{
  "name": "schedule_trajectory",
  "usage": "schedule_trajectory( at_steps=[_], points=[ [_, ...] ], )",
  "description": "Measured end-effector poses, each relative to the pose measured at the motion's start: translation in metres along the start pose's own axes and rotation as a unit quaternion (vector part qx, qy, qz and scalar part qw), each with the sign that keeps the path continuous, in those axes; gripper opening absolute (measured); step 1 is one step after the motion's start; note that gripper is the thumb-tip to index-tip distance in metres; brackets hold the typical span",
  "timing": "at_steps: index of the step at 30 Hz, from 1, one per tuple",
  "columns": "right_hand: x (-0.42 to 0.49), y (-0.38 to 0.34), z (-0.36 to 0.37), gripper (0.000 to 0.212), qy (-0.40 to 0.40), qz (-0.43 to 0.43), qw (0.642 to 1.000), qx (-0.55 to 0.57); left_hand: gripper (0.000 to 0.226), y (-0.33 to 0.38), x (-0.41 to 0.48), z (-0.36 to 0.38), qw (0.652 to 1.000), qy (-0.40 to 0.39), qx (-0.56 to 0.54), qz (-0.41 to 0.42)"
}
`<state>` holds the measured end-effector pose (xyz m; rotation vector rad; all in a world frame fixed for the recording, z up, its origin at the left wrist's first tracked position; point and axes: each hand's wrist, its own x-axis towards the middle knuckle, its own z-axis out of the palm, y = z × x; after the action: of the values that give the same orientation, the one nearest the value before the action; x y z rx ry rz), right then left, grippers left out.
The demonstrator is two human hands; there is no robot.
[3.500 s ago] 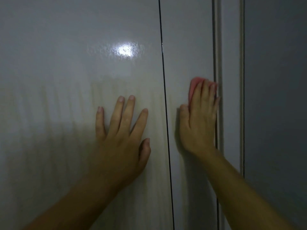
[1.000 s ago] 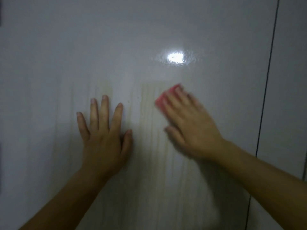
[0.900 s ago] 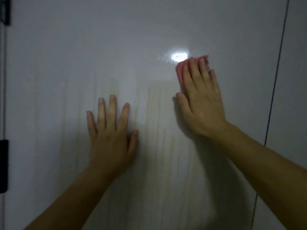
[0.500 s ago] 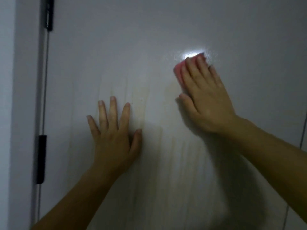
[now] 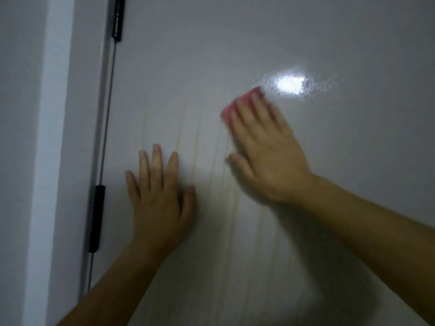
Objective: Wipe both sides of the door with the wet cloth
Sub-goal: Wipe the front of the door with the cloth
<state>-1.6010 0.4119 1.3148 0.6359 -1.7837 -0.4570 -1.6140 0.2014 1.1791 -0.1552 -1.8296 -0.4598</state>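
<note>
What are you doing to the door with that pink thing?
A person is wiping a door with a pink cloth. The right hand presses the cloth flat against the door, just below and left of a bright reflection of light, and looks blurred from moving. The left hand lies flat and empty on the door, lower and nearer the dark hinges at the left edge. Faint streaks run down the panel between and below the hands.

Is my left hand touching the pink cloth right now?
Apart. The head view shows the left hand flat on the door, with bare door between it and the pink cloth under the right hand.
</note>
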Motion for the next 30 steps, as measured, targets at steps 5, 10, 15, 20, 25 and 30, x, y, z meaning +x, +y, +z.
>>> schedule_trajectory(
  at_steps=[5,10,15,20,25,30],
  points=[
    [-0.009,-0.020,0.013,0.069,-0.054,-0.182,0.981,-0.032,0.066,-0.026,-0.006,-0.012,0.999,0.023,-0.033,0.025],
    [0.056,-0.025,0.001,0.073,-0.004,0.024,1.000,-0.004,0.068,-0.051,-0.011,-0.015,1.000,0.015,-0.023,-0.010],
    [0.022,-0.083,0.025,0.072,-0.074,-0.226,0.971,-0.004,0.069,-0.067,-0.016,-0.012,0.999,0.016,-0.040,0.028],
    [0.100,-0.068,0.008,0.071,-0.043,-0.107,0.993,0.000,0.071,-0.073,-0.028,-0.016,0.998,0.007,-0.058,0.007],
    [0.093,-0.107,0.021,0.074,-0.064,-0.199,0.978,-0.012,0.069,-0.077,-0.059,-0.008,0.999,0.005,-0.049,-0.006],
    [0.132,-0.089,0.009,0.070,-0.060,-0.146,0.987,-0.004,0.067,-0.080,-0.078,-0.008,0.998,0.005,-0.056,-0.008]
  ],
)
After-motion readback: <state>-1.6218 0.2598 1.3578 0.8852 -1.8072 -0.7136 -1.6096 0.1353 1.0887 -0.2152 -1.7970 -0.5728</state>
